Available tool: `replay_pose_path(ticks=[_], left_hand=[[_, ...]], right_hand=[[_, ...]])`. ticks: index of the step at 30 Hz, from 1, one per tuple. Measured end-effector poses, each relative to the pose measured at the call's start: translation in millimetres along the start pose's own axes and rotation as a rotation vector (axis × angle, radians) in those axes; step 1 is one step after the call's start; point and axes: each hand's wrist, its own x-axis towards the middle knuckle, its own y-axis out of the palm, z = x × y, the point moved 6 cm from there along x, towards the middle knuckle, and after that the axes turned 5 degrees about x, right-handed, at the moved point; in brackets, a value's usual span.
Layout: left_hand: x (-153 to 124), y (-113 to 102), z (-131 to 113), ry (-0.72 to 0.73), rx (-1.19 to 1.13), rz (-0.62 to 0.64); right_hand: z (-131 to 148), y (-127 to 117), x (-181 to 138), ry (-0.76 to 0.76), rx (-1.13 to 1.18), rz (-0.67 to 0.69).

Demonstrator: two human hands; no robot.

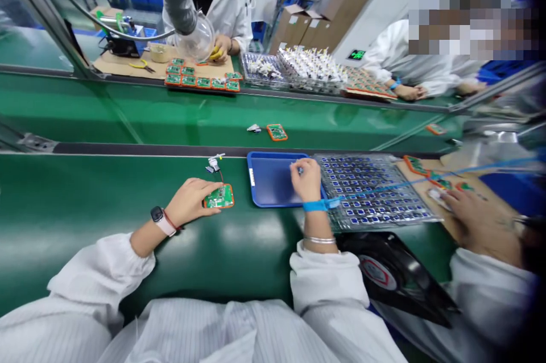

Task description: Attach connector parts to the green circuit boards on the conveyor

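Observation:
On the green work surface, my left hand (191, 199) grips the left side of a green circuit board (222, 197) with an orange rim, fingers on its top edge and thumb below. A wire runs from the board up to a small white connector piece (214, 164) lying behind it. My right hand (306, 178), with a blue wrist strap (318, 205), is closed in a pinch over the right part of a blue tray (277, 181). Something small and dark shows at its fingertips, too small to name.
A clear tray of small blue-and-white parts (371, 189) stands right of the blue tray. Another board (277, 132) lies on the green belt ahead. A co-worker's hand (473, 209) works at the right by a black fan-like device (392, 272). A metal rail (170, 149) crosses ahead.

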Motion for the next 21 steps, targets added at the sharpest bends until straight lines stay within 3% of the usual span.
replay_pose_path(ticks=[2, 5, 8, 10, 12, 14, 18, 19, 21], left_hand=[[10, -7, 6, -0.063, -0.117, 0.017], [38, -27, 32, -0.229, -0.501, -0.056], [66, -60, 78, -0.366, -0.752, -0.399], [76, -83, 110, -0.416, -0.662, -0.676], [81, -96, 134, -0.464, -0.421, -0.825], [86, -95, 152, -0.549, -0.173, -0.756], [94, -74, 172, -0.701, 0.182, -0.325], [97, -73, 168, -0.706, 0.258, -0.3], [108, -75, 147, -0.652, 0.377, -0.376]], right_hand=[[-40, -13, 7, 0.15, -0.202, -0.033], [-65, -15, 8, 0.231, -0.377, -0.008], [-63, -7, 7, 0.2, -0.431, 0.024], [-60, -3, 8, 0.176, -0.427, 0.027], [-59, -1, 9, 0.167, -0.411, 0.026], [-59, -2, 10, 0.163, -0.397, 0.027], [-60, -3, 11, 0.129, -0.384, 0.035], [-60, -2, 11, 0.113, -0.383, 0.034], [-60, -1, 12, 0.078, -0.387, 0.031]])
